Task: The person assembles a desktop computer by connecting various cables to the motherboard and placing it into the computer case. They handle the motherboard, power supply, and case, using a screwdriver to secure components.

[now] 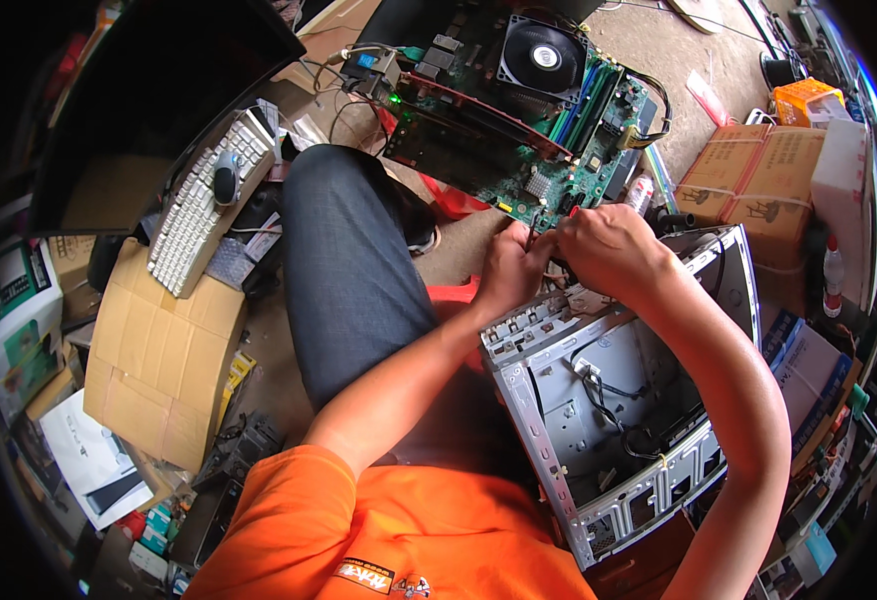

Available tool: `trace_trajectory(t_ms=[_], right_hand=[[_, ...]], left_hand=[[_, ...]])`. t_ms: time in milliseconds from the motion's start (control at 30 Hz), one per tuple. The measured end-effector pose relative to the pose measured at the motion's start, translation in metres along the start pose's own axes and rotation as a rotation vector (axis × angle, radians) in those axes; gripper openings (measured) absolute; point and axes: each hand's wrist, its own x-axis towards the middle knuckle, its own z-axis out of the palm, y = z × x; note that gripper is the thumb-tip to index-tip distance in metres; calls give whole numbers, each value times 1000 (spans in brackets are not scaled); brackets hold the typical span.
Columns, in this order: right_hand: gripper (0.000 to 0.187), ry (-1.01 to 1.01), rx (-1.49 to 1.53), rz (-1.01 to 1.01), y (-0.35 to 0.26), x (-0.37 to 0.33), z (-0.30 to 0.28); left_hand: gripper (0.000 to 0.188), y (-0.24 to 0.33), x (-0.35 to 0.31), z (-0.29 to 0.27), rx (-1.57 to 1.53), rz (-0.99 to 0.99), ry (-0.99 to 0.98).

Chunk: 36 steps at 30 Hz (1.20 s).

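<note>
Both hands meet at the near edge of a green motherboard [548, 188], just beyond the far end of an open metal computer case [558, 410]. My left hand [511, 265] is closed in a pinch, with a thin dark piece showing at its fingertips. My right hand [608, 248] is closed beside it, knuckles up, with a bit of red showing past its fingers. What either hand holds is mostly hidden. On the board sit a black cooling fan [544, 58], memory sticks [580, 105] and an upright card [488, 118]. A small green light glows near the board's left end.
Left are a white keyboard [203, 205] with a black mouse [226, 178] on it, a flattened cardboard box [163, 355] and a dark monitor [148, 120]. Right stand tied cardboard boxes [758, 175] and a small bottle [833, 275]. Loose black cables [608, 400] lie inside the case.
</note>
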Motion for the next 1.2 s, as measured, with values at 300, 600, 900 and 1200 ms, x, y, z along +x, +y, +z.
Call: trace_trajectory(t_ms=[300, 600, 900, 1200], right_hand=[[10, -2, 39, 3, -1, 7, -9], [11, -9, 185, 39, 2, 7, -7], [13, -19, 80, 12, -3, 7, -6], [14, 31, 146, 9, 1, 4, -9]], left_hand=[[36, 0, 1, -1, 32, 114, 23], [24, -5, 1, 0, -93, 79, 25], [26, -13, 6, -2, 139, 42, -2], [32, 1, 3, -4, 105, 16, 10]])
